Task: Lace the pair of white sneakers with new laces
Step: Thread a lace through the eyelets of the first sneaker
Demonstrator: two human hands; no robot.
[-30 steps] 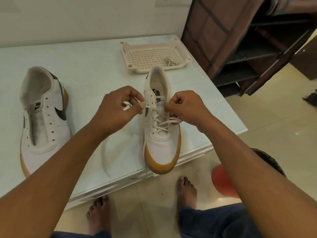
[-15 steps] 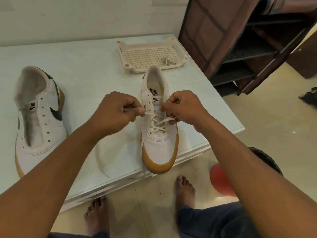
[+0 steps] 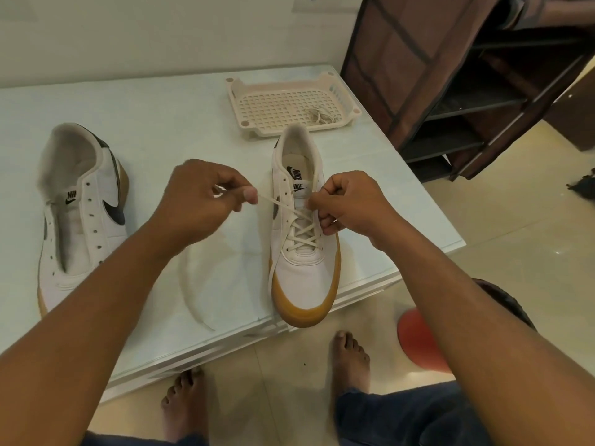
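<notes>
- Head view: left hand [image 3: 199, 201] pinches the lace [image 3: 273, 203], pulled taut sideways out of the sneaker [image 3: 302, 272].
- Right hand [image 3: 347, 204] has its fingers [image 3: 325, 222] curled on the sneaker's eyelet edge.
- Sneaker toe sits at the worktop [image 3: 161, 130] front edge.
- Risk: a hard tug drags the sneaker off or leaves the lace ends uneven.
- Hidden: lace tip inside the left fist; can't tell whether the right hand holds lace too.

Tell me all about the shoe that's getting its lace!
The sneaker is white, with a tan rubbery sole and a dark logo on its tongue. It stands upright on the pale table, toe at the near edge, heel toward the tray. A cream lace crisscrosses its lower eyelets; the upper ones are empty. The left hand pinches one lace end, and the right hand pinches its right eyelet edge.
</notes>
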